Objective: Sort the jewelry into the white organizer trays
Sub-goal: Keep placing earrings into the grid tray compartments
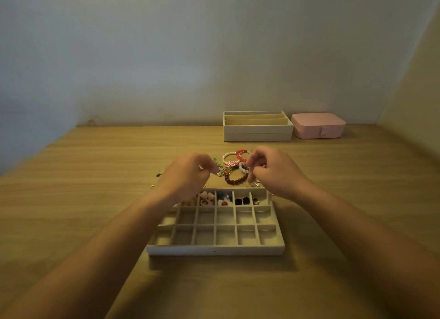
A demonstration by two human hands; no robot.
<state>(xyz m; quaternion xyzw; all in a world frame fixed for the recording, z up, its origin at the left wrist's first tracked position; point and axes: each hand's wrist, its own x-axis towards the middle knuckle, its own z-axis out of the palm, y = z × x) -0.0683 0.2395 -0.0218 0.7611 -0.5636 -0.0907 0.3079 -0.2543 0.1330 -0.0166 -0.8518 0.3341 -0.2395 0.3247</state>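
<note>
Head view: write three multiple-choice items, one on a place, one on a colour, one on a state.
1. The pink box stands: A left of the far tray; B right of the far tray; C on the far tray.
2. The bracelet nearest the grid tray is: A blue; B yellow; C dark red.
3. The grid tray's two near rows are: A empty; B full; C lidded.
Key: B, it sits by that tray's right end; C, dark red beads; A, only the far row holds pieces.
</note>
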